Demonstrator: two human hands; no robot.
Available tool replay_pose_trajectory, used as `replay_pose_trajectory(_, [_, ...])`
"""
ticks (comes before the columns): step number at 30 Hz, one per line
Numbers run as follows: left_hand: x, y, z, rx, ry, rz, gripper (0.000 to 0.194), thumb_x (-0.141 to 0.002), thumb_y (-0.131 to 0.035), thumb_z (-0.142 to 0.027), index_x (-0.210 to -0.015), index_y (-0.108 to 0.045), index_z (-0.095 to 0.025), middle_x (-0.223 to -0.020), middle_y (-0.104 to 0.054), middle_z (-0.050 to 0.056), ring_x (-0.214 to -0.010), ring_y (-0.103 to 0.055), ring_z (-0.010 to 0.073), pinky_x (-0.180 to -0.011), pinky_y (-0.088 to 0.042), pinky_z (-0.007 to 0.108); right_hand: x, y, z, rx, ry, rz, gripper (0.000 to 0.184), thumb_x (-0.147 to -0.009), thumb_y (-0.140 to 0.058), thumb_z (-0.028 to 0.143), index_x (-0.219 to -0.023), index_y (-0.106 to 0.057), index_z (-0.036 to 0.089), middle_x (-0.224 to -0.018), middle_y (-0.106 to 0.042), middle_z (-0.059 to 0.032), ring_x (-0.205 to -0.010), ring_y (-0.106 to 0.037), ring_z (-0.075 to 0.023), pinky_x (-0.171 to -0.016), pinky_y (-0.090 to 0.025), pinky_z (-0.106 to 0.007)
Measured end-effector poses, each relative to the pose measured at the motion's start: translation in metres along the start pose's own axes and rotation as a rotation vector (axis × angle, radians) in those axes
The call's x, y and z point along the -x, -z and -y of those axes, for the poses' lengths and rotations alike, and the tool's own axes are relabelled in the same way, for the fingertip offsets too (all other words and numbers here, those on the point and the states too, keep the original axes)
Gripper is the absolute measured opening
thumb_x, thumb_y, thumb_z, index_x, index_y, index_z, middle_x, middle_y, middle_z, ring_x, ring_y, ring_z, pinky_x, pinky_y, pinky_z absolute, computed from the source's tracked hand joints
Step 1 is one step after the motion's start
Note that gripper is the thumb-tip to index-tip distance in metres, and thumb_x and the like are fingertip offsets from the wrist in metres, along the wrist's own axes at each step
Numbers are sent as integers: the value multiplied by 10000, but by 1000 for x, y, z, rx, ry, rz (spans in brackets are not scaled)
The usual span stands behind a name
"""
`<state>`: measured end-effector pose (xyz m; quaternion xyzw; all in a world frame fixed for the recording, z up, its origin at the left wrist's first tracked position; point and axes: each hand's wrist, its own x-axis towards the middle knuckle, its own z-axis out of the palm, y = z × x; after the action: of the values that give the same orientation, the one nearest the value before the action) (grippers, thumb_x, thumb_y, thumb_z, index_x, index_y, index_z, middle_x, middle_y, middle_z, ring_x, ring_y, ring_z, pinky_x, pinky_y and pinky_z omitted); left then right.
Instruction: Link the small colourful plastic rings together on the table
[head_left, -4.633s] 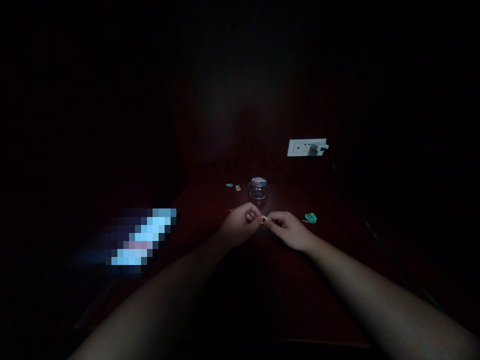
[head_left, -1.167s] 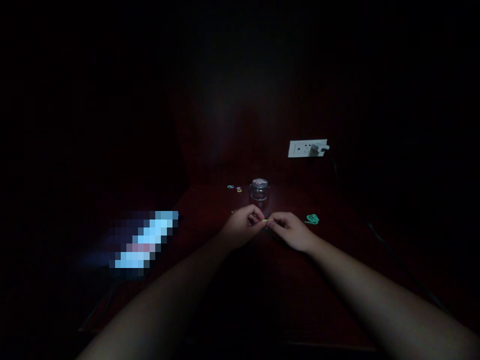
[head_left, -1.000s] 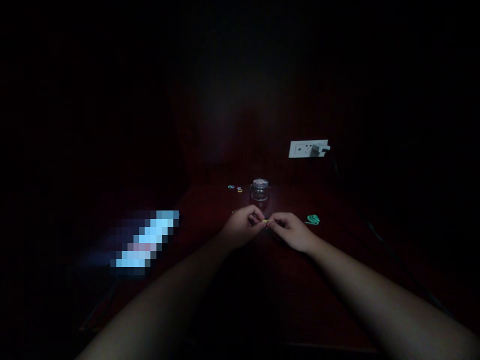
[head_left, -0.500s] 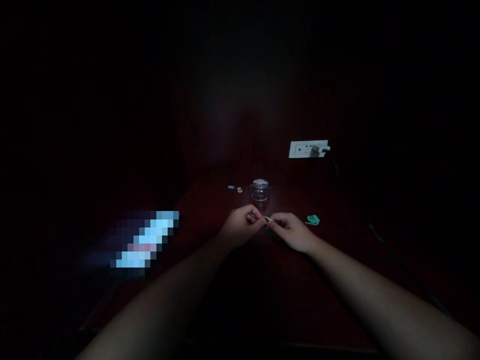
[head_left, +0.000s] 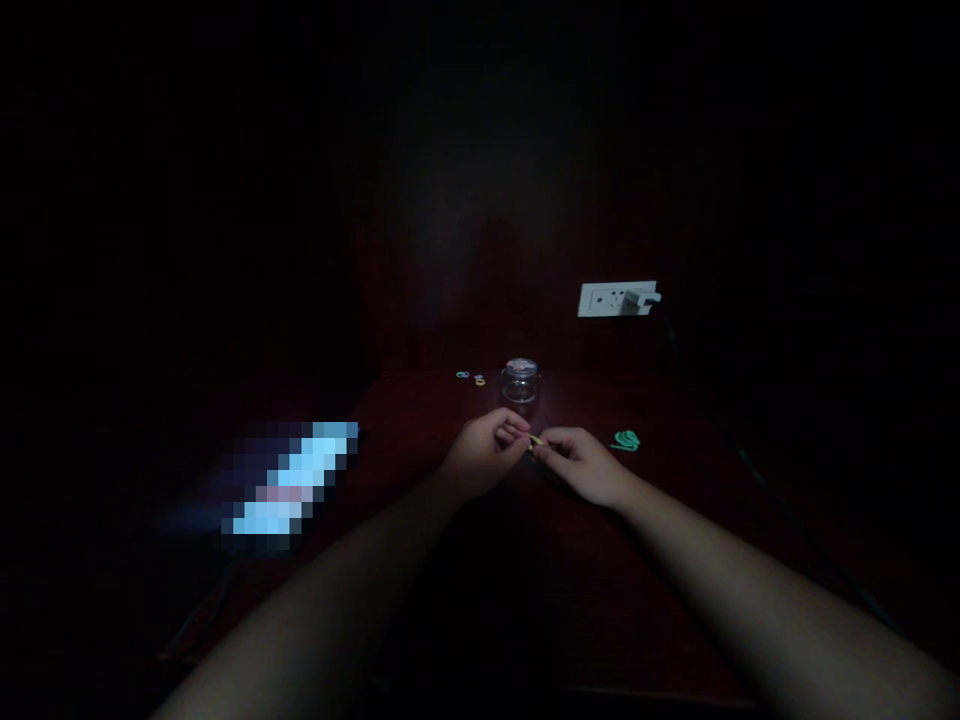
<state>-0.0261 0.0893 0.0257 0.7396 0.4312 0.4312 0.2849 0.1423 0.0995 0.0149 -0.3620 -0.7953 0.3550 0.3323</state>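
My left hand (head_left: 484, 455) and my right hand (head_left: 585, 465) meet over the dark red table, both closed in a pinch. Between their fingertips runs a thin yellow band (head_left: 536, 440), one end held on each side. The fingers cover part of it, and its exact kind is too small and dim to tell. Just beyond my hands stands a clear round jar (head_left: 520, 385) with a patterned lid. To the right of my right hand lies a coiled green cord (head_left: 625, 441).
Several small coloured rings (head_left: 480, 382) lie left of the jar. A lit, pixelated screen (head_left: 300, 480) is at the left. On the back wall, a white socket (head_left: 600, 299) holds a plug (head_left: 643, 298). A dark cable (head_left: 780, 510) runs along the right.
The yellow band shows a little more between my fingertips, its curve now flatter. My hands have barely moved; the jar and the green cord stay where they were.
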Motion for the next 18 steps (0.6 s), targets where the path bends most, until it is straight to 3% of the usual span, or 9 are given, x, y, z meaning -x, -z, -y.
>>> replay_pose_trajectory(18, [0, 3, -3, 6, -22, -1, 161, -725, -548, -259, -827, -575, -137, -705, -569, 10, -619, -500, 78, -547, -398, 179, 0, 1, 1, -9, 2, 9, 274, -802, -434, 362, -640, -481, 147, -540, -423, 25, -484, -382, -78, -446, -285, -198])
